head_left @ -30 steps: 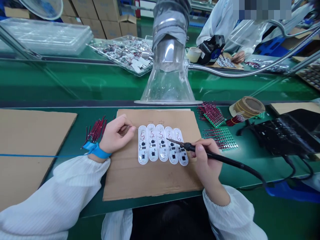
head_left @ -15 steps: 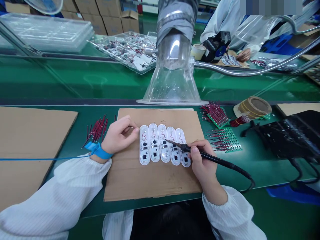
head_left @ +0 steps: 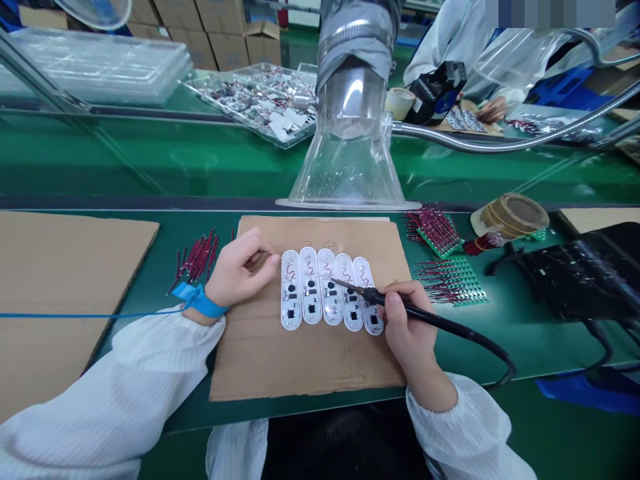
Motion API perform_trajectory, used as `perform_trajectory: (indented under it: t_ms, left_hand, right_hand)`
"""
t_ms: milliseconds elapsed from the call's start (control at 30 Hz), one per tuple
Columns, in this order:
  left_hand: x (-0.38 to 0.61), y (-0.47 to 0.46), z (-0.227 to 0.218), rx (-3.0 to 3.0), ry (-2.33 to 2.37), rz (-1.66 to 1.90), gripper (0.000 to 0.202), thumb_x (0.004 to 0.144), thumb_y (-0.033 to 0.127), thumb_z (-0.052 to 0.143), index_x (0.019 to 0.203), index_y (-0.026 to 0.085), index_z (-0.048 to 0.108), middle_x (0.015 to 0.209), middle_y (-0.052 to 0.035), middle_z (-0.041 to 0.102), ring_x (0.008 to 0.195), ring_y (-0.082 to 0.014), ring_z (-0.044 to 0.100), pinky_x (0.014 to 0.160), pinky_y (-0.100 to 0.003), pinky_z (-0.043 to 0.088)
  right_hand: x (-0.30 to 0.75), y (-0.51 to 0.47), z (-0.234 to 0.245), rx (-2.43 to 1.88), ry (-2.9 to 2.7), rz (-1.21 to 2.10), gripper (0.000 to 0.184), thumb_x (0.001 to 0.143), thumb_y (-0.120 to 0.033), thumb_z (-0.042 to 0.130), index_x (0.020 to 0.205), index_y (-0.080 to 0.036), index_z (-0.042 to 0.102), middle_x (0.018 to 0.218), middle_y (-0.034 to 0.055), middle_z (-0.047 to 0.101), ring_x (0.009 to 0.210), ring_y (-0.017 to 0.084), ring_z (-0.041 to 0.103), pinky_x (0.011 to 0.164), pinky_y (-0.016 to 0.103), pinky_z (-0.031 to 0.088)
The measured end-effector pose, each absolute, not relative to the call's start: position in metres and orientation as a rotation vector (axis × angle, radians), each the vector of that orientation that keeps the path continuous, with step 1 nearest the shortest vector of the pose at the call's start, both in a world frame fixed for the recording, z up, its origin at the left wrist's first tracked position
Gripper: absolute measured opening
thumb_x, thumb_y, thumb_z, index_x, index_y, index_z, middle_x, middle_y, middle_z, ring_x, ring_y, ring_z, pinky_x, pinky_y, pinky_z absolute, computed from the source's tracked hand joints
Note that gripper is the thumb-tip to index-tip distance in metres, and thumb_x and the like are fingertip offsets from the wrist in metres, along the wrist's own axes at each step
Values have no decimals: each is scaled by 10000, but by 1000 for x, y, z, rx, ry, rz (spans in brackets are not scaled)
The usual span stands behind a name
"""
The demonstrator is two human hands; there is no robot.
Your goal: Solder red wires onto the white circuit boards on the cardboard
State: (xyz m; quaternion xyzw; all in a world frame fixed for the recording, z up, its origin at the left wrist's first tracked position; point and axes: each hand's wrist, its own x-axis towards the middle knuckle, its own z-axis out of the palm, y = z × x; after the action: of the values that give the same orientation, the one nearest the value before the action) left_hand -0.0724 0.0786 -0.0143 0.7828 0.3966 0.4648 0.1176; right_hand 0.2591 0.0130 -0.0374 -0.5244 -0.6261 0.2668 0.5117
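Several white oblong circuit boards (head_left: 291, 300) lie side by side in a row on a cardboard sheet (head_left: 300, 367), each with a short red wire. My right hand (head_left: 410, 323) grips a soldering iron (head_left: 385, 298) like a pen, its tip at the middle board (head_left: 330, 297). Left of the row, my left hand (head_left: 245, 267) rests on the cardboard with curled fingers, thumb beside the leftmost board. Whatever its fingertips may hold is hidden. A blue wrist strap (head_left: 203, 303) with a cord circles my left wrist.
Loose red wires (head_left: 197, 257) lie left of the cardboard. At right are green boards with red wires (head_left: 453, 280), a tape roll (head_left: 510, 217) and a black box (head_left: 590, 273). A clear extraction hood (head_left: 347, 167) hangs overhead. Across the bench, a co-worker's hand (head_left: 493, 110) is over similar boards.
The whole view has shifted slightly, with things appearing a little further right. Both hands and the iron keep nearly the same places relative to the boards.
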Motion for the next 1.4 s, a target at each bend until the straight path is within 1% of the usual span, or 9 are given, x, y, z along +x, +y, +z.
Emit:
perform_trajectory:
  t_ms: [133,400,533,700,933,1033,1133,1233,1400]
  left_hand:
    - [-72,79,-13,2293,1154,1350,178,967,102,653,846,214,587,714,52,471,593,-110,411,547,-265,332]
    - [-71,77,-12,2331,1178,1273,163,976,127,644,844,213,602,716,55,475,567,-105,418,541,-267,351]
    - [-71,77,-12,2352,1172,1256,158,981,137,646,845,211,610,707,60,442,562,-106,412,536,-268,341]
    - [-71,78,-14,2353,1179,1263,158,985,148,645,846,212,607,713,54,448,571,-111,413,541,-273,343]
    - [-73,79,-13,2343,1150,1326,164,983,129,641,854,217,591,719,55,452,581,-113,416,544,-273,337]
    - [-79,81,-10,2334,1144,1408,176,966,114,635,850,223,559,726,51,468,586,-116,403,544,-280,318]
    - [-86,84,-8,2337,1142,1453,187,952,107,622,837,226,534,721,51,456,583,-117,384,545,-286,300]
    - [-88,85,-9,2351,1154,1431,172,944,117,616,835,227,539,712,51,457,578,-118,393,545,-287,311]
    - [-85,85,-11,2352,1157,1389,161,939,131,618,832,227,544,717,48,475,579,-118,406,543,-285,319]
  right_hand:
    - [251,15,-28,-1237,-1559,644,156,1099,-383,663,1003,-272,713,713,-35,646,570,160,599,554,292,512]
    - [253,15,-28,-1269,-1624,659,141,1093,-379,674,1021,-266,719,730,-27,678,592,165,646,585,294,555]
    - [257,15,-31,-1293,-1674,632,153,1091,-399,687,1028,-262,716,758,-22,697,613,166,665,590,291,557]
    - [260,13,-33,-1338,-1710,615,156,1091,-412,689,1046,-265,716,796,-16,719,633,168,677,590,292,550]
    - [262,11,-31,-1273,-1744,541,76,1073,-345,711,1052,-274,726,874,-11,756,696,170,712,627,302,563]
    - [260,7,-28,-1217,-1642,540,53,1074,-327,703,1074,-275,718,846,-12,738,672,174,697,609,313,562]
    - [251,8,-22,-1223,-1561,531,100,1078,-363,689,1052,-267,703,799,-4,714,650,189,683,591,331,559]
    - [238,13,-17,-1265,-1591,512,173,1084,-407,655,990,-268,696,765,0,711,627,197,678,580,336,571]
    - [227,21,-17,-1261,-1668,453,201,1079,-406,641,943,-275,709,759,0,740,631,195,698,572,317,587]
